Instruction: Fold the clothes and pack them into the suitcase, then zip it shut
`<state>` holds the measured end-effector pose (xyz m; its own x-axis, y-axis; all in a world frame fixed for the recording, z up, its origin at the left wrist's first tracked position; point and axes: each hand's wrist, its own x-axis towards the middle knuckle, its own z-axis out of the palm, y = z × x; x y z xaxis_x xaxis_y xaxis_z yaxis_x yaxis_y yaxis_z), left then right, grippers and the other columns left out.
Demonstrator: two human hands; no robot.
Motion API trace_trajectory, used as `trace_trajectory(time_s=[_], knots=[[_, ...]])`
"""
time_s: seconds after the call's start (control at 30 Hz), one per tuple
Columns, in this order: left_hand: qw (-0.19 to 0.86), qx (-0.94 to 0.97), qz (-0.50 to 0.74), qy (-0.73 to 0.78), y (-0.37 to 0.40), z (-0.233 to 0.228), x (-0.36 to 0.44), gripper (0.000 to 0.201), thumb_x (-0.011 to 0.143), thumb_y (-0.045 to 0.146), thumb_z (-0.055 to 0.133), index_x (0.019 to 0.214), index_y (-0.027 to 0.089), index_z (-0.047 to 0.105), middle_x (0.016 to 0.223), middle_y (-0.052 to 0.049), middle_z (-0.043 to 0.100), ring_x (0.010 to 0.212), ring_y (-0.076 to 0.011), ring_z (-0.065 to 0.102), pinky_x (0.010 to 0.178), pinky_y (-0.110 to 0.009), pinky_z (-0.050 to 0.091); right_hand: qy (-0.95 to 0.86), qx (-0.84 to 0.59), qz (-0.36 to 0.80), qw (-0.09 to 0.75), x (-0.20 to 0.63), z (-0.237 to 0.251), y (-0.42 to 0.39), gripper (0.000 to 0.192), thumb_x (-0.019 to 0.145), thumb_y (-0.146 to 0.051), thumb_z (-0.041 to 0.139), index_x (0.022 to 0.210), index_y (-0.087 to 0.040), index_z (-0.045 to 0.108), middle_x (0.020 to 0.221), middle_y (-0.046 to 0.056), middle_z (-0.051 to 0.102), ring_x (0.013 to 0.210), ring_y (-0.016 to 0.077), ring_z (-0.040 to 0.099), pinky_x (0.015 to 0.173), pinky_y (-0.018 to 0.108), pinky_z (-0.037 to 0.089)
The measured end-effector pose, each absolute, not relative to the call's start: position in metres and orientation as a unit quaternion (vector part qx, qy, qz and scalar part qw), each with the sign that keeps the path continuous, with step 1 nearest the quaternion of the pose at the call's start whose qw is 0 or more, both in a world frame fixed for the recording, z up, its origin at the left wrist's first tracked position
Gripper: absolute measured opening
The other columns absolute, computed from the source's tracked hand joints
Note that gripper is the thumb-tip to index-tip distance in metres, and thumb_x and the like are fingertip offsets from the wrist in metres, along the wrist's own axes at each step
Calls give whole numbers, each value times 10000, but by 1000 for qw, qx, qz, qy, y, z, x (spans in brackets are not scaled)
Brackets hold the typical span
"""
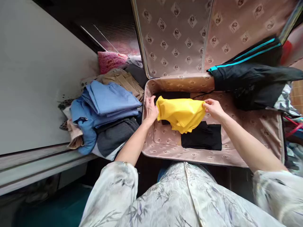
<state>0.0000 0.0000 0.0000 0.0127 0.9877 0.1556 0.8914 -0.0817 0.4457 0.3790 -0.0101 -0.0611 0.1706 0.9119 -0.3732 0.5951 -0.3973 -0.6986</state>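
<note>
Pinching soft yellow cloth (181, 113), the left hand (151, 108) and right hand (213, 108) hold it up. Folded black clothes (201, 137) already lie in the shiny pink suitcase (165, 135); folded blue clothes (113, 99) sit outside.

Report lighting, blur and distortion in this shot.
Head view, middle: the yellow cloth is brightly lit, its folds readable; head view, just below: the black folded cloth shows little detail; head view, lower left: deep shadow; head view, right edge: the red object is smeared, and the right sleeve looks stretched, likely lens distortion.
</note>
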Motion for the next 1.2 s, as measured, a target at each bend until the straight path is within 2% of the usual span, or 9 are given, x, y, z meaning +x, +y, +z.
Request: trace_trajectory(time_s=[0.13,0.23,0.37,0.5,0.63,0.77,0.9,1.03,1.2], knots=[[153,759,123,620,-13,-21,36,409,857,72,589,1255,163,597,1372,-182,496,1310,-342,489,1133,-505,425,-564,-752,280,193,391,-79,-23,514,774,-290,623,1256,-112,622,1138,190,639,934,283,642,930,453,528],[216,830,-2,513,-44,-39,59,318,869,95,614,1171,190,647,1312,-158,552,1235,-322,527,1071,-471,474,-628,-690,324,158,380,-96,-56,385,792,-252,579,1149,-141,673,1037,148,661,826,244,647,890,427,543],[230,855,-36,464,-66,-65,85,497,866,122,655,1352,199,584,1382,-167,531,1256,-335,510,1075,-474,460,-676,-623,368,139,352,-113,-93,314,815,-204,537,1088,-163,686,1023,127,679,832,218,646,847,359,537],[273,805,36,526,-45,-87,107,661,859,220,721,1474,170,482,1383,-181,505,1258,-331,525,1084,-462,448,-657,-646,360,148,332,-124,-91,421,823,-218,536,1223,-131,634,1012,140,698,882,247,640,879,388,526],[364,785,0,500,-23,-92,118,221,856,179,668,1077,184,685,1038,-87,591,962,-250,614,925,-383,509,-637,-657,372,155,324,-133,-77,502,802,-237,553,1292,-145,618,975,120,710,889,256,635,884,393,524],[341,778,86,520,-22,-75,114,33,852,157,611,856,187,623,917,-62,569,878,-218,574,862,-345,511,-618,-667,379,169,332,-137,-73,451,809,-232,539,1236,-157,659,981,114,720,855,240,635,884,390,528],[312,818,85,475,-36,-56,111,338,830,145,653,1165,183,629,1199,-117,562,1082,-249,573,962,-378,510,-596,-686,379,176,346,-136,-76,427,789,-204,526,1179,-133,684,943,122,722,835,241,640,869,390,531],[248,850,5,464,-45,-57,130,700,860,137,669,1510,295,463,1490,-143,419,1259,-310,518,1045,-447,468,-588,-686,389,181,344,-136,-76,371,806,-236,554,1133,-154,710,902,99,729,809,226,643,845,363,530],[271,840,-47,467,-32,-77,163,304,905,201,649,1205,230,693,1319,-153,562,1215,-334,540,1035,-458,451,-598,-664,407,188,332,-134,-71,419,857,-286,589,1251,-182,688,882,56,729,788,195,641,837,325,522]])
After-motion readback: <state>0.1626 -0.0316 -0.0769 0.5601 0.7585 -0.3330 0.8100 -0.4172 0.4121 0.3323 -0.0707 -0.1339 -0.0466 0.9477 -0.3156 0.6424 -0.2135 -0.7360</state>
